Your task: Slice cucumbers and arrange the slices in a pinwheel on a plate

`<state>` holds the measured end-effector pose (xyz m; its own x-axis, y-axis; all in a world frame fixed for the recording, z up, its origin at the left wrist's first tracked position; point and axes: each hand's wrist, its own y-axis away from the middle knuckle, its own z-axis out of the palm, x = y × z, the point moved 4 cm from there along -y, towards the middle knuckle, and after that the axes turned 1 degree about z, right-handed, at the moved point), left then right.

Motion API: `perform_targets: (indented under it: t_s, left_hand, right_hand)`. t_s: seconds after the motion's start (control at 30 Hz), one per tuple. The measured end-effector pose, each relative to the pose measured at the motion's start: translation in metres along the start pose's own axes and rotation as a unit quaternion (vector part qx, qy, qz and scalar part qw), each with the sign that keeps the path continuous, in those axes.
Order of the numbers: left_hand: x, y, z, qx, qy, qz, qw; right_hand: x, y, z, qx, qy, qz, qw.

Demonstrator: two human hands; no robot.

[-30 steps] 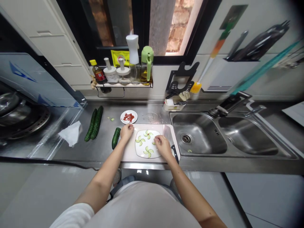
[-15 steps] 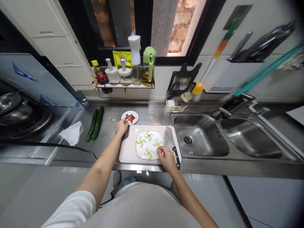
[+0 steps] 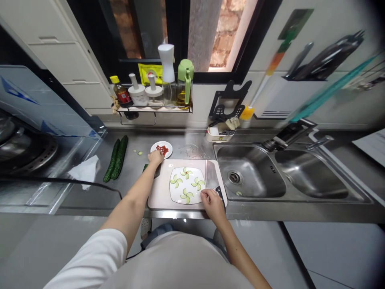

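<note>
My left hand (image 3: 155, 157) reaches over the near edge of a small white plate (image 3: 169, 145). Its fingers are closed together beside the chopped red bits (image 3: 162, 150) there; whatever they pinch is too small to make out. Over the right rim of a square white plate (image 3: 180, 193) is my right hand (image 3: 212, 202), fingers curled into a pinch, with anything between them hidden. Thin green slices (image 3: 187, 196) form several pinwheels on the square plate, and a red dot marks the centre of the far one. The plate rests on a pale cutting board (image 3: 159, 196).
A knife (image 3: 213, 176) lies on the board's right side, partly behind my right hand. Two cucumbers (image 3: 118, 157) and a crumpled white cloth (image 3: 86, 170) are at the left. On the right is a double sink (image 3: 255, 172). Bottles stand on a wall rack (image 3: 156, 108).
My left hand has moved slightly farther over the small plate, closer to the red bits. My right hand has shifted a little toward the square plate's right rim. The camera view has moved slightly.
</note>
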<state>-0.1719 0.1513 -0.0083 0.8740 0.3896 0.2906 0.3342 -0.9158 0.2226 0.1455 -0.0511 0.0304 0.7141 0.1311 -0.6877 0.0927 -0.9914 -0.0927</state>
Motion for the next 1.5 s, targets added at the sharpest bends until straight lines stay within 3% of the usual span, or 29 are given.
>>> perform_targets:
  t_s: [0.23,0.33,0.5,0.7,0.83,0.9,1.1,1.2,1.3,1.5]
  left_hand:
    - [-0.009,0.002,-0.002,0.023,0.068,-0.025,0.997]
    - [-0.014,0.004,-0.005,0.026,0.186,-0.047,0.981]
    - [-0.008,0.018,-0.006,-0.006,0.357,-0.051,0.933]
    - [0.008,0.059,-0.001,-0.083,0.485,-0.028,0.870]
    - [0.024,0.097,0.002,-0.175,0.688,0.007,0.704]
    - [0.031,0.115,0.001,-0.185,0.721,0.016,0.668]
    - [0.050,0.162,0.003,-0.223,0.740,0.008,0.634]
    - [0.058,0.179,0.008,-0.237,0.765,0.005,0.598]
    - [0.063,0.188,0.015,-0.237,0.779,-0.008,0.581]
    - [0.064,0.195,0.027,-0.226,0.787,-0.026,0.573]
  right_hand:
    - [0.003,-0.005,0.001,0.005,0.003,-0.008,1.000]
    - [0.002,-0.008,0.003,0.004,-0.003,-0.009,1.000]
    - [0.000,-0.009,0.006,0.002,-0.011,-0.006,1.000]
    - [-0.004,-0.015,0.009,0.001,-0.041,-0.003,0.999]
    - [-0.018,-0.026,0.008,0.005,-0.077,-0.016,0.997]
    - [-0.026,-0.034,0.008,0.011,-0.090,-0.024,0.996]
    - [-0.055,-0.057,0.009,0.036,-0.129,-0.059,0.989]
    - [-0.067,-0.063,0.012,0.057,-0.139,-0.094,0.984]
    - [-0.073,-0.065,0.014,0.073,-0.132,-0.110,0.982]
    - [-0.074,-0.062,0.019,0.063,-0.119,-0.127,0.983]
